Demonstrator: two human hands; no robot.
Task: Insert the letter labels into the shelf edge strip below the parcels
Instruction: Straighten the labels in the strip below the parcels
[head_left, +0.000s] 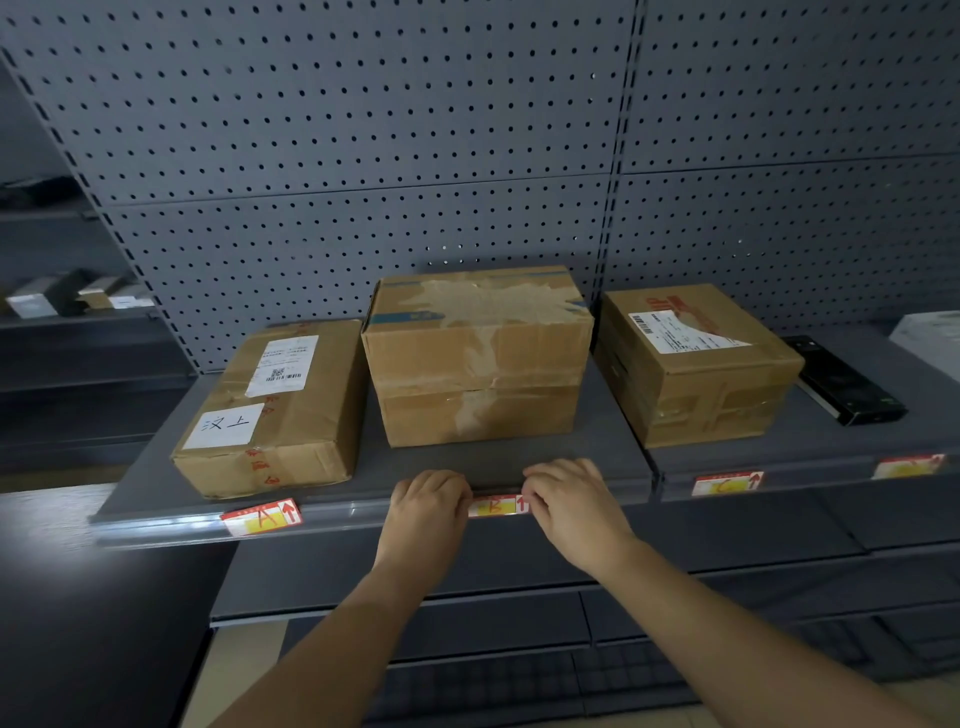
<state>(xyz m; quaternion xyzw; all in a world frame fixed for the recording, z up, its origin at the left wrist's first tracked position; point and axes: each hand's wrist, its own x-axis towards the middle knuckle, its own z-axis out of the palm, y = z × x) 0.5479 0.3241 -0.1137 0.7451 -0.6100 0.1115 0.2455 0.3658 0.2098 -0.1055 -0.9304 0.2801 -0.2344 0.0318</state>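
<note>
Pinching B label, A label tilted

dim grey pegboard wall

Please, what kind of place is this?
Probably a parcel storeroom or pickup point: taped cardboard parcels with shipping labels sit on a grey metal shelf with a pegboard back, and letter labels mark its edge strip.
</note>
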